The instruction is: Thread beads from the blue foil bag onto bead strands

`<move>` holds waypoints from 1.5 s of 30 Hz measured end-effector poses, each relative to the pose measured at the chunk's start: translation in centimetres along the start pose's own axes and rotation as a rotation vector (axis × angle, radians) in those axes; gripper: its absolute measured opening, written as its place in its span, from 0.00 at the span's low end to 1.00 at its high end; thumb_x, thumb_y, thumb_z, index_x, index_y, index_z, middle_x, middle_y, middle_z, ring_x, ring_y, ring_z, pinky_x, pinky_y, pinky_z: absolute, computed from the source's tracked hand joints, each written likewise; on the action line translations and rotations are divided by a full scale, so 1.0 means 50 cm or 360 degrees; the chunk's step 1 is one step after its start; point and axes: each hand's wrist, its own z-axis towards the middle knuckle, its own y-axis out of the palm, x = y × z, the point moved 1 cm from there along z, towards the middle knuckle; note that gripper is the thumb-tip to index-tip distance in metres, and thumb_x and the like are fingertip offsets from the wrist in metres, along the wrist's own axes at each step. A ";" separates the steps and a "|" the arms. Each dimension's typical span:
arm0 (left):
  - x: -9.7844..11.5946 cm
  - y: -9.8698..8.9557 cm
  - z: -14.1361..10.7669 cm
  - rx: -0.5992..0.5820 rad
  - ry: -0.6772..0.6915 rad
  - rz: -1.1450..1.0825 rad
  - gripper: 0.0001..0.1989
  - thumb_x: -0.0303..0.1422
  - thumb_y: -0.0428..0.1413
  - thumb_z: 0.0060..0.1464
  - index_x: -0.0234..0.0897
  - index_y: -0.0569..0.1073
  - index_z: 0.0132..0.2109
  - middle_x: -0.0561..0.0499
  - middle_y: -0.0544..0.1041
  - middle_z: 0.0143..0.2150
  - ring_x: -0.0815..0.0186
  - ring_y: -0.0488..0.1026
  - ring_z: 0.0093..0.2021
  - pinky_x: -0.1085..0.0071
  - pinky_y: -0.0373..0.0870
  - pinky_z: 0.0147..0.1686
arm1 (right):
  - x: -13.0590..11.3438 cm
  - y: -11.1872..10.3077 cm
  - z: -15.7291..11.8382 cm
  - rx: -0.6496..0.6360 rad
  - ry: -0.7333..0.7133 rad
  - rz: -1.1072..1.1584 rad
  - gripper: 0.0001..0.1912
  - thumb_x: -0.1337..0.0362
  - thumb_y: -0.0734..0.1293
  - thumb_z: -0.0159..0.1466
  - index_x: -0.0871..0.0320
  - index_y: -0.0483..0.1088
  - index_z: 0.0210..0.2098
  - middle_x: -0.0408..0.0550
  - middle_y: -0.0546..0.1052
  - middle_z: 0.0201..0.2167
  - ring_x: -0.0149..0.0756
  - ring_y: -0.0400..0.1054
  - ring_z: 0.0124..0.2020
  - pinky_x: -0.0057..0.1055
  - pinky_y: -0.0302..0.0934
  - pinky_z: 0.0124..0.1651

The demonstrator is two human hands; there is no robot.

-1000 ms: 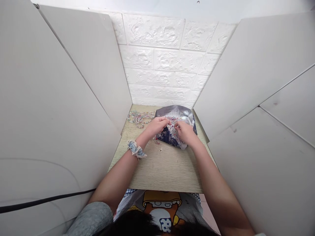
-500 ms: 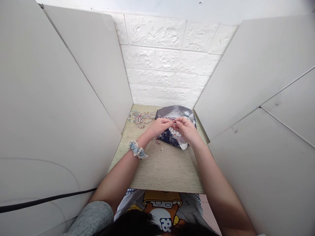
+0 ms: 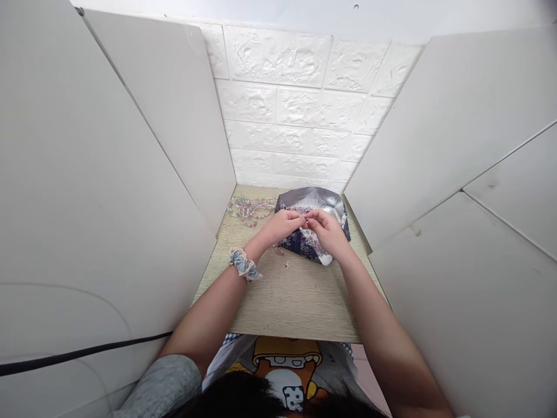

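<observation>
My left hand (image 3: 282, 225) and my right hand (image 3: 325, 230) meet fingertip to fingertip above an open bag (image 3: 300, 245), dark blue patterned outside and silver inside. Small pinkish beads (image 3: 312, 239) show in it below my fingers. Both hands are pinched closed; whatever lies between the fingertips is too small to make out. Left of the bag, strings of multicoloured beads (image 3: 249, 210) lie in a loose heap. A short bit of beads (image 3: 278, 250) pokes out under my left hand, and a tiny item (image 3: 286, 265) rests in front of it.
The narrow wooden table (image 3: 296, 307) ends at a white brick-patterned wall (image 3: 291, 107). Pale panels (image 3: 174, 116) rise close on the left and more panels (image 3: 435, 128) on the right. A black cable (image 3: 87, 353) runs along the lower left.
My right fingertips have shifted slightly left and closed in against my left ones. The small glint that showed between the hands is now hidden.
</observation>
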 end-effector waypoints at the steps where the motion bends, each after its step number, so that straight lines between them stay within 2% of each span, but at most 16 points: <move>1: 0.000 0.000 0.000 -0.0004 -0.0014 0.0003 0.15 0.37 0.45 0.43 0.32 0.72 0.27 0.55 0.65 0.21 0.74 0.55 0.22 0.77 0.52 0.22 | 0.000 0.000 0.000 0.0000 -0.0009 -0.0028 0.07 0.61 0.60 0.53 0.57 0.63 0.31 0.41 0.68 0.24 0.29 0.62 0.28 0.29 0.56 0.35; 14: -0.004 0.000 0.001 -0.0031 -0.0005 -0.0008 0.15 0.37 0.45 0.44 0.32 0.72 0.27 0.56 0.63 0.19 0.75 0.52 0.20 0.76 0.49 0.21 | -0.001 0.000 -0.001 -0.0019 -0.0038 -0.0076 0.07 0.62 0.59 0.54 0.57 0.62 0.31 0.42 0.68 0.24 0.29 0.62 0.29 0.29 0.56 0.35; 29: 0.008 0.000 -0.002 0.0035 -0.0100 0.0004 0.15 0.37 0.46 0.41 0.32 0.72 0.26 0.55 0.63 0.17 0.74 0.55 0.20 0.76 0.50 0.20 | -0.001 0.000 -0.003 -0.0013 -0.0071 -0.0233 0.06 0.63 0.58 0.54 0.57 0.62 0.32 0.41 0.68 0.24 0.28 0.61 0.27 0.29 0.56 0.33; 45: -0.003 -0.003 0.000 -0.0003 -0.0017 0.0052 0.16 0.39 0.45 0.43 0.32 0.72 0.25 0.56 0.60 0.18 0.75 0.52 0.20 0.76 0.48 0.21 | -0.003 -0.001 -0.005 0.0023 -0.0039 -0.0188 0.06 0.62 0.59 0.54 0.57 0.62 0.31 0.43 0.70 0.25 0.31 0.65 0.30 0.31 0.57 0.36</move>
